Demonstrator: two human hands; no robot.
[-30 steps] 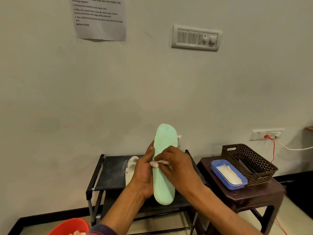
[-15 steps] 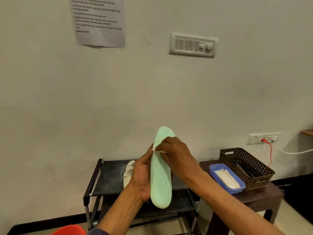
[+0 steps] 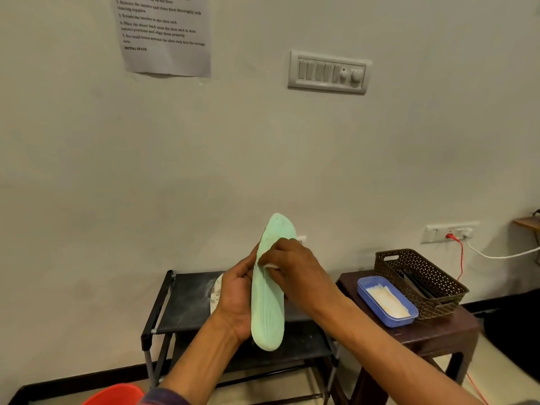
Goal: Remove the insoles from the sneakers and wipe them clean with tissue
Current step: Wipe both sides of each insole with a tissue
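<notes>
I judged us midway: left hand [image 3: 235, 299] gripped the mint insole [image 3: 267, 317] upright before the shoe rack [image 3: 181, 305], right hand [image 3: 295, 270] pinched tissue [image 3: 273, 266] against it, and a grimy second insole [image 3: 215, 293] lay on the shoe rack.

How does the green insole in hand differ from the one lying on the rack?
The green insole is mint; the rack insole is whitish with dark smudges. The left hand holds the green insole upright in the air; the rack insole lies flat on the shoe rack, untouched. The right hand presses tissue on the green insole, not on the rack insole. Both are out of any shoe.
</notes>
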